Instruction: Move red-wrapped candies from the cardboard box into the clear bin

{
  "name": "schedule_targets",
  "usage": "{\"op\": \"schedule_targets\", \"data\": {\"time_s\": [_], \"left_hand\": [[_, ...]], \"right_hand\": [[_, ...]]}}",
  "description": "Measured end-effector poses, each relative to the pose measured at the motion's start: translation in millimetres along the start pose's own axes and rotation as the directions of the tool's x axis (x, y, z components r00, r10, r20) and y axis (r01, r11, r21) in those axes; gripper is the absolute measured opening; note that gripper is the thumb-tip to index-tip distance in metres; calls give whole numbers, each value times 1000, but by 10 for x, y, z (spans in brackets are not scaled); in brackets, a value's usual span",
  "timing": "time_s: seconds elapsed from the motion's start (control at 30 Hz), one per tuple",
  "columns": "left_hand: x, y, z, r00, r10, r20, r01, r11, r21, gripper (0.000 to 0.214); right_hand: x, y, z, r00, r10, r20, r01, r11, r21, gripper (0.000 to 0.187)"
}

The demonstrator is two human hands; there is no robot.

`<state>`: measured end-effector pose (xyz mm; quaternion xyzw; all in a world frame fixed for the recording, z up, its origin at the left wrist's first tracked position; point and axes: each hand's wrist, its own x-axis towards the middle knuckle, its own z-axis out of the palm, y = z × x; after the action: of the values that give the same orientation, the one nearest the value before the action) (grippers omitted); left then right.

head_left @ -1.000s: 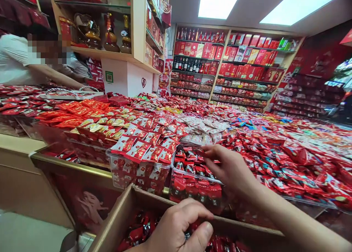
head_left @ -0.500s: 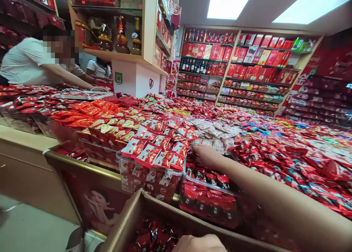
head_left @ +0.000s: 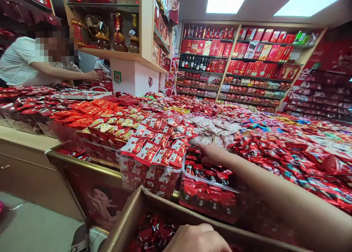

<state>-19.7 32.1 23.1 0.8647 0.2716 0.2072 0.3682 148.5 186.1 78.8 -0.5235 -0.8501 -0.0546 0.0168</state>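
Now my right hand (head_left: 213,155) is farther over the bin (head_left: 203,179), my left hand (head_left: 196,240) lower at the carton (head_left: 125,218), both near candies (head_left: 198,170), grips hidden.

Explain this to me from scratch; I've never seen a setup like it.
There is no machine: the right hand and left hand are a person's own, both bare. Every picture comes from one camera worn on that person's head, looking forward and down.

Wrapped packets, mostly red, spread across the display. The right hand is over the back part of a clear tub of dark red packets; red-and-white ones stand next to it. The left hand is at a cardboard box with similar dark packets inside. Whether either hand holds anything is hidden from view.

Behind, someone in a white shirt leans over the display.
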Motion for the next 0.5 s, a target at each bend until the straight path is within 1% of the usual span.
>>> {"op": "schedule_targets", "data": {"time_s": [0.03, 0.1, 0.13, 0.17, 0.2, 0.23, 0.27, 0.3, 0.33, 0.37, 0.43, 0.5], "left_hand": [[2, 26, -12, 998, -47, -46, 45, 998, -54, 24], [4, 72, -42, 978, -179, -108, 149, 958, -244, 27], [5, 91, -60, 961, -255, -107, 200, 907, -371, 29], [9, 110, -79, 942, -323, -90, 238, 834, -499, 29], [15, 128, -100, 925, -371, -76, 249, 748, -615, 28], [23, 148, -120, 918, -389, -74, 225, 664, -713, 27], [33, 169, -137, 919, -383, -90, 171, 595, -785, 27], [44, 189, -149, 923, -367, -112, 115, 542, -832, 29], [54, 207, -153, 924, -360, -127, 77, 502, -861, 31], [64, 221, -148, 920, -369, -134, 64, 478, -876, 30], [81, 232, -109, 890, -438, -125, 110, 473, -874, 25], [95, 221, -40, 849, -517, -112, 180, 481, -858, 22]], "right_hand": [[3, 13, -25, 1000, 0, -2, 0, 1000, 13, 50], [-51, 9, -132, 1000, -2, -18, 2, 1000, 28, 43], [-121, -14, -210, 999, 4, -52, -2, 999, 38, 37], [-227, -54, -297, 993, 14, -114, -6, 998, 68, 31], [-368, -112, -383, 982, 29, -189, -6, 993, 120, 27], [-541, -187, -456, 956, 60, -288, 2, 978, 211, 24], [-738, -278, -503, 929, 94, -358, 33, 942, 334, 22], [-948, -381, -513, 917, 130, -377, 61, 889, 453, 19], [-1156, -491, -482, 918, 169, -359, 70, 821, 567, 16], [-1349, -605, -408, 934, 220, -283, 25, 747, 664, 16], [-1648, -817, -167, 944, 302, -136, -73, 590, 804, 15], [-1811, -981, 108, 941, 340, -6, -130, 376, 918, 18]]}}
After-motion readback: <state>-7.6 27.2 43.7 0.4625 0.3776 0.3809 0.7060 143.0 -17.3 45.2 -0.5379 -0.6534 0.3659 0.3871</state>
